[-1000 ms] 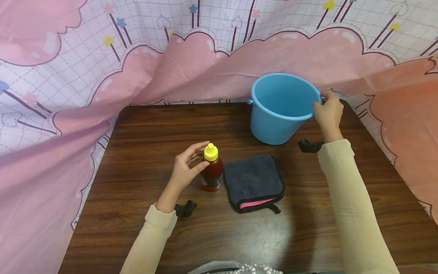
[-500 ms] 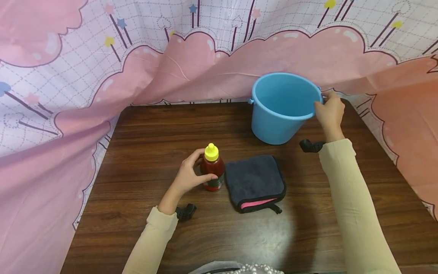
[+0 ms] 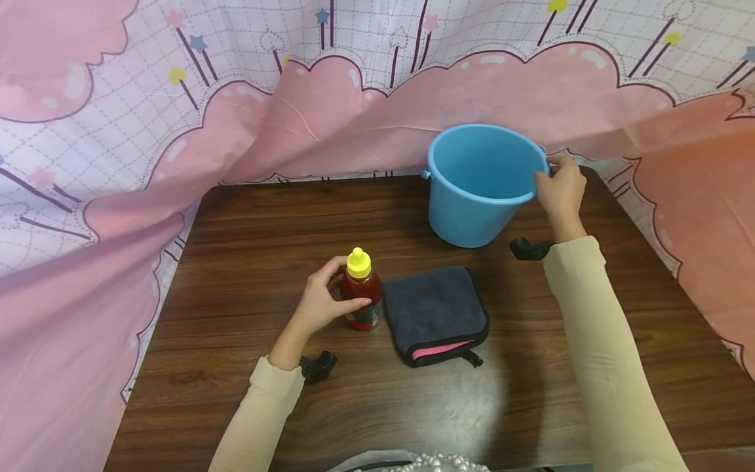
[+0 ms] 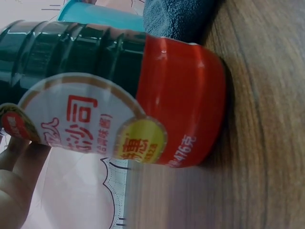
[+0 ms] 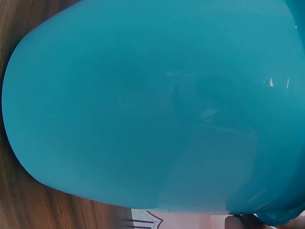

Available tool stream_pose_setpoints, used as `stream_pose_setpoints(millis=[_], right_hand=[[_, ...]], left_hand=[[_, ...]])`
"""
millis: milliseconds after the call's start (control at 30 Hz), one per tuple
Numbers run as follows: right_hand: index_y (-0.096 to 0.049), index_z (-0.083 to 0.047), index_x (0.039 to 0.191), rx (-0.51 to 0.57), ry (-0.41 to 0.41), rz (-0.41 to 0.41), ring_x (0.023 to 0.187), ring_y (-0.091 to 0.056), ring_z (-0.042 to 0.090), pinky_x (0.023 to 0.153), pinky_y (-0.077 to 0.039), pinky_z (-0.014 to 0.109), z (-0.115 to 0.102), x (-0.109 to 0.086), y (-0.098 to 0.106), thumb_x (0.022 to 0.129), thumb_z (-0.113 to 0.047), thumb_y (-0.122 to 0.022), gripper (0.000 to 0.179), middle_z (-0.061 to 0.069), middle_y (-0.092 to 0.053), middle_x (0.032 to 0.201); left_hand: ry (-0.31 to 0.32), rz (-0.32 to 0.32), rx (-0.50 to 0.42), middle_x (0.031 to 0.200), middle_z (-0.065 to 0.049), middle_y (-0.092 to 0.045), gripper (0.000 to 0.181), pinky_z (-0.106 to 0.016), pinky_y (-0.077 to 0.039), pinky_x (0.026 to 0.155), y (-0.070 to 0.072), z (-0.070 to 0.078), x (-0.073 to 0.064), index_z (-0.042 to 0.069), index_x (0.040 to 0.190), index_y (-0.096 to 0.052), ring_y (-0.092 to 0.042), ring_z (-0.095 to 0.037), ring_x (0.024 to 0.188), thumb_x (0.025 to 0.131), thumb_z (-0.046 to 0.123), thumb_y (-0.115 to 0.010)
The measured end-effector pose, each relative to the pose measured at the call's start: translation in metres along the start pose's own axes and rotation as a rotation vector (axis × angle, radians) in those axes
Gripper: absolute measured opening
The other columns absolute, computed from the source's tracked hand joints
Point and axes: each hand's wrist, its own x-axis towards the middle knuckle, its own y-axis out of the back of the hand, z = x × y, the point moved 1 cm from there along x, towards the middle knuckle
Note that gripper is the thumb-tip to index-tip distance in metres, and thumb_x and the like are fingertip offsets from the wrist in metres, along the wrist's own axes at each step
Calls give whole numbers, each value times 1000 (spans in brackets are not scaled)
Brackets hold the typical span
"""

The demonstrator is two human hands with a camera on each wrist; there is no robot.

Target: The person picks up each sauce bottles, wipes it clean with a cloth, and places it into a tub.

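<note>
My left hand (image 3: 321, 298) curls around a ketchup bottle (image 3: 362, 292) with a yellow cap, thumb across its front and fingers behind. The bottle stands upright on the table; in the left wrist view its label (image 4: 81, 114) and red base fill much of the picture. At the back right, my right hand (image 3: 563, 192) grips the rim of a blue bucket (image 3: 472, 213), thumb on the near side. The bucket's smooth wall (image 5: 143, 105) takes up most of the right wrist view, with only a bit of the hand at the lower corner.
A folded dark grey cloth (image 3: 436, 308) with a pink inner side lies just right of the bottle, in front of the bucket. The brown wooden table (image 3: 265, 216) ends at a pink patterned curtain (image 3: 354, 144) behind and at both sides.
My left hand, loosely spread beside the bottle a second ago, has closed around it, its thumb now lower on the front. My right hand stays on the bucket's rim. The view shifts slightly.
</note>
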Motion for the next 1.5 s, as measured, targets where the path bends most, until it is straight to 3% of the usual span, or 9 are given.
stream_pose_setpoints(millis=[333, 600, 767, 867, 1000, 1133, 1367, 1500], right_hand=[[-47, -1, 136, 25, -23, 2, 103, -56, 31, 85, -51, 37, -2, -1, -1, 95, -20, -50, 46, 24, -58, 121], [-46, -1, 137, 34, -47, -10, 105, -56, 31, 87, -50, 37, 1, -1, -1, 95, -20, -50, 46, 23, -57, 124], [-46, -2, 137, 36, -57, -16, 105, -57, 31, 86, -51, 37, 3, -1, -1, 95, -19, -50, 46, 22, -56, 125], [-47, -2, 137, 34, -54, -13, 103, -57, 29, 84, -51, 36, 2, 0, -1, 95, -19, -50, 46, 22, -57, 124], [-47, -2, 137, 37, -48, -7, 103, -57, 30, 85, -51, 37, 0, 1, -2, 95, -18, -49, 45, 23, -57, 123], [-46, -1, 136, 47, -47, -8, 105, -57, 33, 87, -51, 41, -2, 2, -2, 95, -18, -50, 45, 23, -57, 123], [-48, 1, 135, 65, -38, 0, 103, -58, 35, 86, -51, 44, -2, 1, -2, 95, -17, -51, 44, 24, -58, 121], [-50, 0, 133, 67, -28, 14, 102, -58, 34, 83, -51, 41, 0, 1, 0, 94, -16, -52, 43, 24, -59, 119]], left_hand=[[23, 0, 3, 116, -12, -60, 62, -43, -43, 98, 0, 1, 1, 6, 124, -53, -54, -24, 111, 70, 4, -83], [38, 9, -7, 116, -12, -60, 60, -43, -43, 98, -1, 2, 4, 6, 122, -55, -54, -26, 112, 70, 4, -83], [67, 19, 40, 117, -11, -61, 60, -43, -43, 98, -2, 3, 8, 6, 123, -55, -55, -24, 111, 69, 4, -83], [72, 7, 41, 117, -16, -60, 61, -44, -43, 98, -3, 5, 14, 1, 123, -53, -55, -28, 111, 69, -1, -82], [52, -6, 29, 117, -21, -59, 60, -46, -42, 99, -1, 11, 26, -3, 123, -52, -54, -33, 112, 70, -5, -80], [16, 3, 42, 117, -15, -60, 60, -42, -42, 100, 6, 21, 43, 2, 123, -54, -54, -27, 112, 70, 0, -81], [-76, 13, 27, 115, -11, -61, 56, -38, -46, 95, 14, 44, 80, 5, 122, -54, -58, -22, 107, 72, 5, -81], [-83, 25, 12, 116, -11, -61, 56, -35, -47, 93, 14, 61, 105, 4, 123, -53, -59, -22, 106, 74, 5, -80]])
